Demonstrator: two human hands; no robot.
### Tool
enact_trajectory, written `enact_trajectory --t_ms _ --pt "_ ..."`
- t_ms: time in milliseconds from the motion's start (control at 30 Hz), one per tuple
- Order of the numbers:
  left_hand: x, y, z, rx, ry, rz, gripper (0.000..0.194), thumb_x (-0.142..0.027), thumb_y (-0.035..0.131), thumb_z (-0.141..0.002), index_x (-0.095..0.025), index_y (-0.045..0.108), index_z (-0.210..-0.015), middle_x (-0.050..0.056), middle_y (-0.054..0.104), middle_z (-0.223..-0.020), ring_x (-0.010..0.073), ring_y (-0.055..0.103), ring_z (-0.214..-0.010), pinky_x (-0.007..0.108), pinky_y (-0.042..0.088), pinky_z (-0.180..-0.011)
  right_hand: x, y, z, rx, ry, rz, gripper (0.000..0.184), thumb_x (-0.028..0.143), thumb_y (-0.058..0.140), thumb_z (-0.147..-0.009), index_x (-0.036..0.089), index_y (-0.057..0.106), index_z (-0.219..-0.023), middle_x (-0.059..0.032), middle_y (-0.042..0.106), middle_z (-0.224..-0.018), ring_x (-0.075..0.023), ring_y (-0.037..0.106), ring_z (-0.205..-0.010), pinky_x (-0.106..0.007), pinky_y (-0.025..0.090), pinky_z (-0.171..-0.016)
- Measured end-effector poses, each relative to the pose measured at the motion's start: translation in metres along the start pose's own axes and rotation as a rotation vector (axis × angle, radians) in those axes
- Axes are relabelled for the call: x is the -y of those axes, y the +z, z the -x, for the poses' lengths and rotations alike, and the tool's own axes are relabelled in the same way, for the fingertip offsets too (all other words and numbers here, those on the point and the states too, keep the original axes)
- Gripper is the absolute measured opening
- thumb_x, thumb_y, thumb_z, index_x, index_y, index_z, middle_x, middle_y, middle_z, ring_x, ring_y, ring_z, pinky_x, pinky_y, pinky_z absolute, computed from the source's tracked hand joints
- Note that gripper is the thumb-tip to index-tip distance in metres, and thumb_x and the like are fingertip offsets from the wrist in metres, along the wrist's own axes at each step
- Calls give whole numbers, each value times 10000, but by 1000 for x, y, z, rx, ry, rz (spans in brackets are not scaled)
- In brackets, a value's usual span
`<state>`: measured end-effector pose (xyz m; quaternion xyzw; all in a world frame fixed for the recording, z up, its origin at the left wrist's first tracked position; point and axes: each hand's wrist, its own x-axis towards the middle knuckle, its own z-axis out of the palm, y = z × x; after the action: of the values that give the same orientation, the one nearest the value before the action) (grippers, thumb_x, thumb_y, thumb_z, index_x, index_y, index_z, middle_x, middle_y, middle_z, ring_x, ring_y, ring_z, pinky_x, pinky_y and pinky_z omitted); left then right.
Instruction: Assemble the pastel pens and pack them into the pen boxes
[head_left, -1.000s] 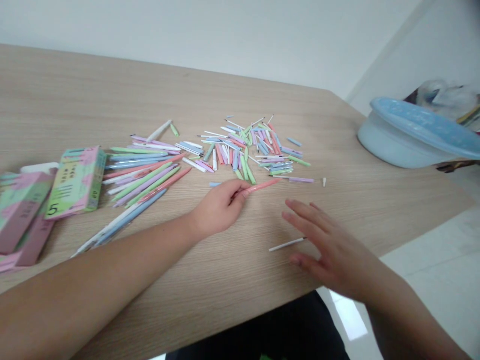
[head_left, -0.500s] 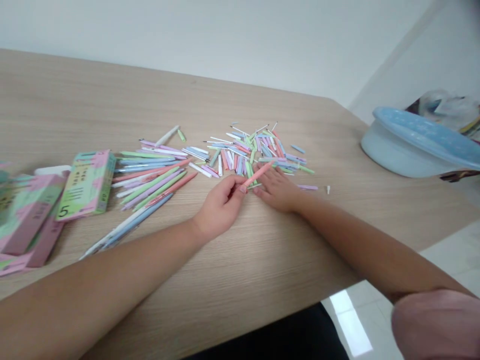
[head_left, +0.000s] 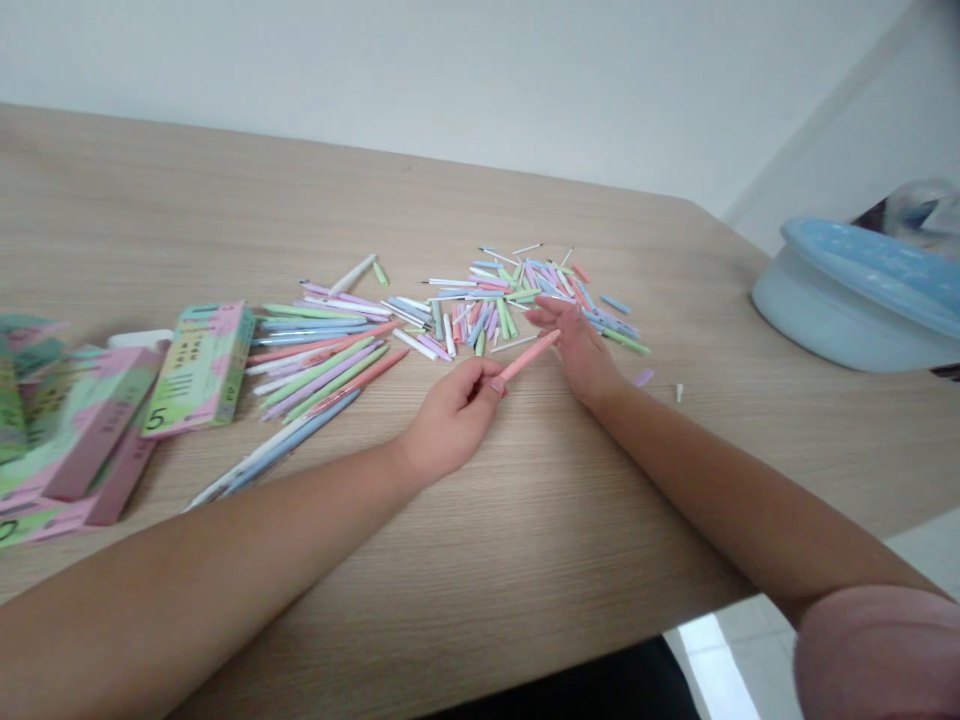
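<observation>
Between the thumb and fingers of my left hand [head_left: 457,415] is a coral pink pen barrel [head_left: 531,357], its far end pointing up and right. My right hand [head_left: 581,350] is beside that far end, fingers stretched out over the near edge of a pile of pen parts [head_left: 480,310]. Pastel barrels, caps and thin dark-tipped refills make up the pile. Whether my right hand touches the barrel or any part under it, I cannot tell. Left of the pile, several whole pens [head_left: 322,375] lie side by side in pastel colours.
A green and pink pen box [head_left: 199,370] lies left of the pens, with more boxes [head_left: 90,430] further left. On the right stands a light blue basin [head_left: 847,300]. A small white piece [head_left: 679,392] lies right of my right hand. A wall backs the table [head_left: 300,210].
My right hand has lifted off the near side of the pile and turned more on its edge. My left hand still holds the pink barrel. The whole view has shifted slightly.
</observation>
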<state>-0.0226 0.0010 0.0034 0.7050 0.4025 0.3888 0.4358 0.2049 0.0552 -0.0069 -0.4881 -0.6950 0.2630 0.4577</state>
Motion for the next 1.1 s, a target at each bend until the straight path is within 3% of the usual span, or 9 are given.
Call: enact_trajectory --t_ms 100,167,233,433,500,700,867,1000,1100 --pt "0 -1 1 55 10 8 226 -358 502 -1013 -179 639 -1003 -9 584 -791 152 533 -755 279 424 -691 27 -1 17 117 -10 -242 613 698 356 -1019 285 448 -1462 -128 618 -1382 -227 686 -1141 -419 584 -934" --pt "0 -1 2 83 25 26 229 -366 502 -1015 -177 631 -1006 -6 584 -803 153 533 -764 281 426 -696 45 -6 22 164 -87 -247 589 620 637 -938 290 496 -1405 -105 634 -1305 -212 694 -1073 -378 595 -882" --pt "1 -2 3 88 34 34 240 -375 495 -1020 -176 627 -1005 -3 584 -811 154 533 -773 282 427 -698 59 -17 23 223 -149 -182 536 511 745 -900 280 552 -1344 -90 659 -1222 -216 692 -1064 -373 592 -885" --pt "0 -2 4 129 31 -56 260 -385 478 -1037 -195 647 -1092 1 613 -855 158 551 -798 282 436 -705 78 -49 21 414 -307 316 133 338 614 -996 271 705 -1065 -58 722 -1070 -231 670 -1004 -388 537 -895" --pt "0 -2 4 141 42 -78 262 -386 475 -1042 -197 650 -1088 2 615 -857 156 549 -789 282 437 -701 79 -51 21 444 -325 409 137 328 597 -1003 256 709 -971 -41 735 -985 -220 666 -951 -361 508 -862" --pt "0 0 6 170 77 -147 266 -378 482 -1042 -199 668 -1109 18 659 -888 159 576 -784 287 446 -694 82 -44 27 467 -139 566 290 400 510 -1034 227 707 -911 -11 709 -722 -177 620 -676 -291 383 -620" --pt "-1 -1 6 140 64 -167 266 -379 473 -1046 -201 662 -1106 3 637 -860 154 565 -779 278 438 -686 82 -56 26 432 -154 480 396 470 713 -896 289 677 -1247 -36 761 -1046 -220 684 -859 -323 489 -722" --pt "1 -2 7 153 57 -177 290 -408 462 -1053 -207 662 -1115 0 620 -831 158 559 -768 278 433 -673 82 -63 23 491 -174 464 185 403 631 -959 264 722 -1041 -33 741 -984 -206 658 -848 -321 484 -707" --pt "1 -1 8 153 74 -216 299 -409 457 -1055 -211 664 -1139 14 663 -880 174 595 -812 292 448 -703 85 -62 22 500 -145 547 253 443 596 -988 240 723 -906 -8 692 -768 -171 593 -679 -295 389 -594"
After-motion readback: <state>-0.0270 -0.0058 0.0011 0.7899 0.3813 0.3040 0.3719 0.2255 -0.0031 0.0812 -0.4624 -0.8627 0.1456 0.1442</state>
